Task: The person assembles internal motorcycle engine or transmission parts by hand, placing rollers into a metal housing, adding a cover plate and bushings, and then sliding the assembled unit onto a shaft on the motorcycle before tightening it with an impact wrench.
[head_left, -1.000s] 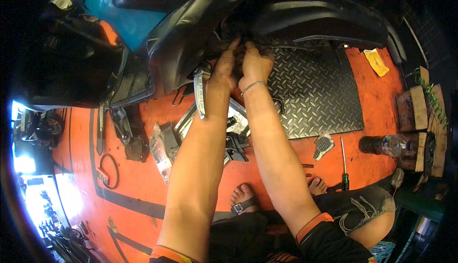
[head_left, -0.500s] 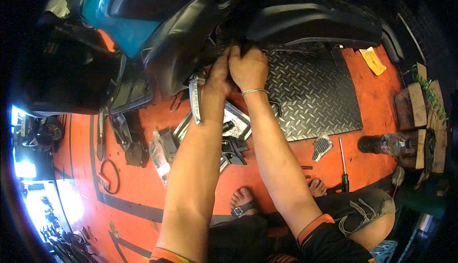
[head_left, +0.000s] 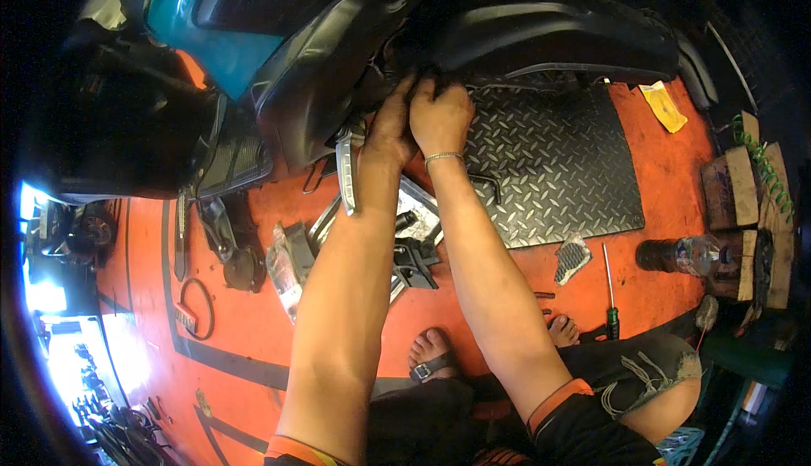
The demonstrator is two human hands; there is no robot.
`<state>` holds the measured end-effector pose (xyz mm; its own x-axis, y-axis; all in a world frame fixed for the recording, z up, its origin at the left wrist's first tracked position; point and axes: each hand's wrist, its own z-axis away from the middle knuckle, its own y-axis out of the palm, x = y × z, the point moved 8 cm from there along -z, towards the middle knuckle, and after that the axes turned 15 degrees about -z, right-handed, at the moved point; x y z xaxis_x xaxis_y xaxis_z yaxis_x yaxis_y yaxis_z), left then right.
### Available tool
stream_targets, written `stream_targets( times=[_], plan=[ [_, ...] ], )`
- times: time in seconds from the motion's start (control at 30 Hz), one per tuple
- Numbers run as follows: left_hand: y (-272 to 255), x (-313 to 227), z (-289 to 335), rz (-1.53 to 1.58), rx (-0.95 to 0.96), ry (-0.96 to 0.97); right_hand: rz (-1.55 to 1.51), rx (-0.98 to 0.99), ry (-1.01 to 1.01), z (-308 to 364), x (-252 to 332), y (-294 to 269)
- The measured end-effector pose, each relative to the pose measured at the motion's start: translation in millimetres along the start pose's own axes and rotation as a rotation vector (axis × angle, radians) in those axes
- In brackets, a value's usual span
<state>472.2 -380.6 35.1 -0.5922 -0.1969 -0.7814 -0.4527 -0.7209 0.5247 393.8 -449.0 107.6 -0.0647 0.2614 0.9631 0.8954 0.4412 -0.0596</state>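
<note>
Both my hands reach into the shadowed gap beneath the black body panels (head_left: 515,39) of a scooter with a teal fairing (head_left: 224,56). My left hand (head_left: 391,128) is turned on edge, its fingers running up into the dark where their tips are lost. Close against it, my right hand (head_left: 442,115) has its fingers curled inward on something I cannot make out. A silver-grey ribbed footpeg (head_left: 345,174) sticks out beside my left wrist. Below my forearms lies a metal tray (head_left: 427,198) with black parts (head_left: 416,265) on it.
On the orange floor lie a diamond-plate mat (head_left: 562,170), a screwdriver (head_left: 612,297), a plastic bottle (head_left: 676,255), a yellow packet (head_left: 663,107) and a black bracket-like part (head_left: 232,246). Wooden blocks (head_left: 733,187) stand at the right. My feet (head_left: 429,354) are near the front.
My right hand has shifted slightly, its fingers looking a little more spread at the knuckles. My left hand stays almost in place; the view has moved slightly.
</note>
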Motion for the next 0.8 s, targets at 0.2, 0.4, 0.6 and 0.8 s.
stream_targets(
  times=[0.2, 0.4, 0.6, 0.8],
  plan=[
    [12, 1, 7, 0.029, 0.037, -0.103, -0.189, -0.059, 0.088, 2, -10, 0],
    [12, -5, 11, -0.024, 0.036, -0.029, -0.128, -0.035, 0.266, -1, -22, 11],
    [6, 1, 6, -0.059, -0.037, -0.087, -0.213, 0.047, 0.303, -1, -27, 7],
    [1, 1, 1, 0.078, 0.073, -0.091, -0.592, 0.042, 0.705, 10, -56, 28]
  ],
)
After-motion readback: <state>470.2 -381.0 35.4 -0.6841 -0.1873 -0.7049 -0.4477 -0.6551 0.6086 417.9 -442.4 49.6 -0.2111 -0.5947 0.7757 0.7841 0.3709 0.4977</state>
